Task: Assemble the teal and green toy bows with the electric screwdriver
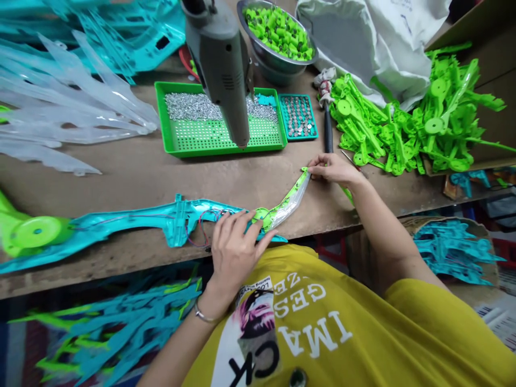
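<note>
A long teal plastic toy sword part (133,223) lies along the table's front edge, with thin red wires near its middle. My left hand (236,244) lies over its right end, fingers stretched and apart, its thumb beside the green round joint. From that joint a curved green arm with a clear plastic blade (296,201) reaches up and right. Closed in a pinch, my right hand (332,169) has the tip of the green arm (293,192) between thumb and fingers. Its fingertips partly cover that tip.
A grey electric screwdriver (221,64) hangs above a green tray (177,145) of screws. Beside it are a small teal tray (316,129) of round metal pieces and a black-handled tool (328,131). Green parts (435,126) are heaped right; clear blades (80,107) lie left.
</note>
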Motion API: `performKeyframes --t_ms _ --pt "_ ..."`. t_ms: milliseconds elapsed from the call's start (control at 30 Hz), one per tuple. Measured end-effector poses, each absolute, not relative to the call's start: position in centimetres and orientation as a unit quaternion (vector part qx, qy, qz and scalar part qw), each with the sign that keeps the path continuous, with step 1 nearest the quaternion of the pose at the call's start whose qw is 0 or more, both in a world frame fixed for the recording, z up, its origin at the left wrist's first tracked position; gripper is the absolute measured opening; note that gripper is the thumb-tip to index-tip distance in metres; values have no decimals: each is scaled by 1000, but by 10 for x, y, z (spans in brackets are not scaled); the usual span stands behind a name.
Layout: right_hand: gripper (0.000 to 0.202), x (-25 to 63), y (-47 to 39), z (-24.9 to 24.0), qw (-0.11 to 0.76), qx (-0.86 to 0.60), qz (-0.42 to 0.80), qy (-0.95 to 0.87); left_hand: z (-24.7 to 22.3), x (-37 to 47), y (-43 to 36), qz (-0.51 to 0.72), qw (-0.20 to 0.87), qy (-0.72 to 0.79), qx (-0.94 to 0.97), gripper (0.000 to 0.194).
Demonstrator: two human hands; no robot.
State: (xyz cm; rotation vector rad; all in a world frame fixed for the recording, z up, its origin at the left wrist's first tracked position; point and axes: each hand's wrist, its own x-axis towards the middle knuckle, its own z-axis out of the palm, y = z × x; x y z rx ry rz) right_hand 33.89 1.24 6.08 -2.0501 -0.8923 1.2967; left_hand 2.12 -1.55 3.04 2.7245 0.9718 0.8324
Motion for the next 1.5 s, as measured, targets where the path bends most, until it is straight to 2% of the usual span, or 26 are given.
performKeyframes --t_ms 567,767,1067,1233,1400,1500 --pt "16 335 12 68 268 -773 476 -324 34 20 -18 295 94 330 892 32" --pt "21 331 15 71 256 -786 459 -325 37 22 -20 307 96 331 887 33" --pt "34 337 12 69 253 -778 466 -337 40 20 -16 324 105 348 874 46" --pt "37 342 11 63 252 -772 469 -348 41 21 -17 329 110 347 871 39" --pt "35 340 11 62 260 -773 464 -346 38 20 -16 294 107 347 884 15" --pt "36 339 12 62 252 -771 468 -350 33 18 -16 284 96 341 891 12"
